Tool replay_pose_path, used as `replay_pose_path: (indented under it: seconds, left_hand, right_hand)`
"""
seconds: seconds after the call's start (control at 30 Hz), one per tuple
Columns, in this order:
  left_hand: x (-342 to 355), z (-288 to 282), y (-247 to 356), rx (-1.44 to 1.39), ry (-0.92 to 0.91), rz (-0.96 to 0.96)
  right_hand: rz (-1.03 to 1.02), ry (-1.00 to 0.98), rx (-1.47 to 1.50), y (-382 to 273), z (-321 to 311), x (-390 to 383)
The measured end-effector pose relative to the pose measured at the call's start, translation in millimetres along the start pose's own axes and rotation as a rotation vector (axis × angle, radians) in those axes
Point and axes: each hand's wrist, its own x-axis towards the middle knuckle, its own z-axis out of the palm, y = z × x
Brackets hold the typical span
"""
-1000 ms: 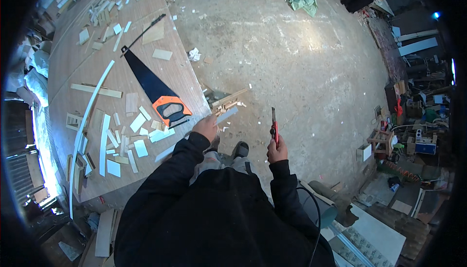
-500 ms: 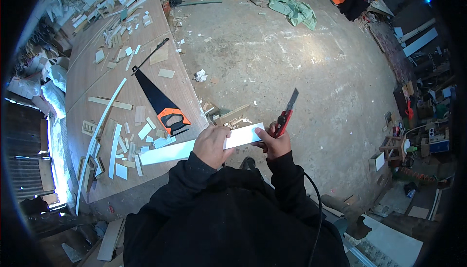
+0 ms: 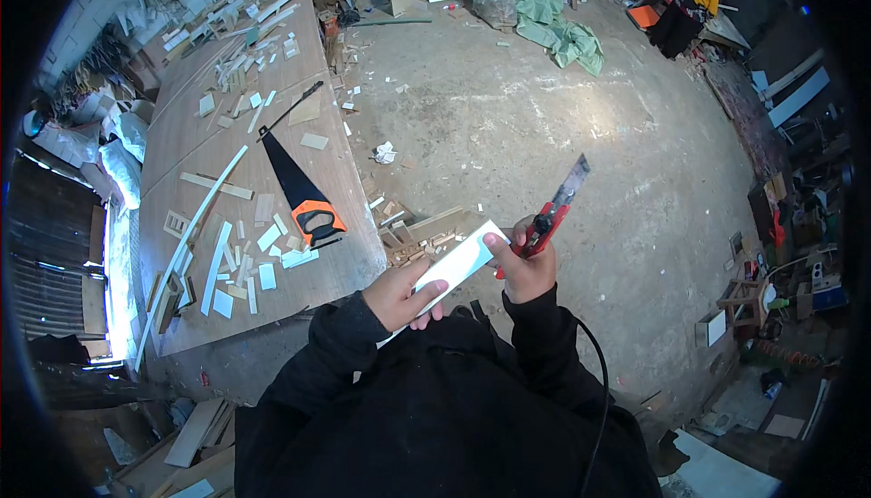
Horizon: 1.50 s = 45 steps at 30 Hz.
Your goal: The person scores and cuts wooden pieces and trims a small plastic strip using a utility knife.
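Holding a pale flat strip [image 3: 454, 269] across my chest, I had my left hand [image 3: 399, 297] wrapped round its near end, fingers curled under and thumb pressed along the top face. My right hand [image 3: 524, 267] was closed round a red-handled utility knife [image 3: 552, 217], blade run out and pointing up and away, with the index fingertip touching the strip's far end.

Strip looked thin, straight and stiff: no sag between the two hands, so probably light wood or board. Face read smooth and pale, edges square. Judged it light enough for one hand but easy to snap if bent across the flat, so grip near an end with the thumb on top seemed right, keeping fingers off the edge facing the blade. Smooth face could slip under a light pinch.

Knife handle was hard plastic, blade thin dull metal, likely the real hazard here.

To my left sat a plywood workbench [image 3: 195, 149], matte brown, littered with pale offcuts [image 3: 245, 267] and a long curved batten [image 3: 186, 244]. A handsaw [image 3: 295, 185] with black blade and orange-black grip lay flat on it. Floor was rough grey concrete [image 3: 544, 108] with a pile of wood scraps [image 3: 417, 235] just beyond the strip and a crumpled green sheet [image 3: 558, 31] further off.
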Motion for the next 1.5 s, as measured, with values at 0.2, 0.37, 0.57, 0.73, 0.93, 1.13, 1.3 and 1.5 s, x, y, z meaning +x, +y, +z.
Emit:
replay_pose_path:
  seconds: [0.2, 0.37, 0.57, 0.73, 0.93, 1.13, 1.3, 1.5]
  left_hand:
    - [5, 15, 19, 0.142, -0.006, 0.052]
    - [4, 26, 38, 0.281, 0.025, 0.092]
    - [5, 31, 55, 0.354, 0.062, 0.147]
    - [7, 35, 57, 0.344, 0.096, 0.19]
    - [17, 37, 53, 0.21, 0.176, 0.131]
    - [39, 38, 35, 0.045, 0.207, 0.272]
    - [41, 38, 56, -0.136, 0.302, 0.477]
    - [47, 40, 85, -0.091, 0.329, 0.557]
  right_hand:
    - [-0.093, 0.012, 0.001, -16, -25, -6]
    - [-0.195, 0.066, 0.106, -32, -34, -19]
    - [-0.4, 0.077, -0.028, -46, -42, -35]
    - [-0.53, 0.024, -0.001, -51, -38, -35]
    - [-0.584, -0.012, -0.052, -39, -35, -30]
    - [-0.897, -0.178, -0.289, -52, -37, -23]
    - [-1.04, -0.254, -0.497, -66, -30, -20]
    - [-1.084, -0.131, -0.391, -50, -23, -11]
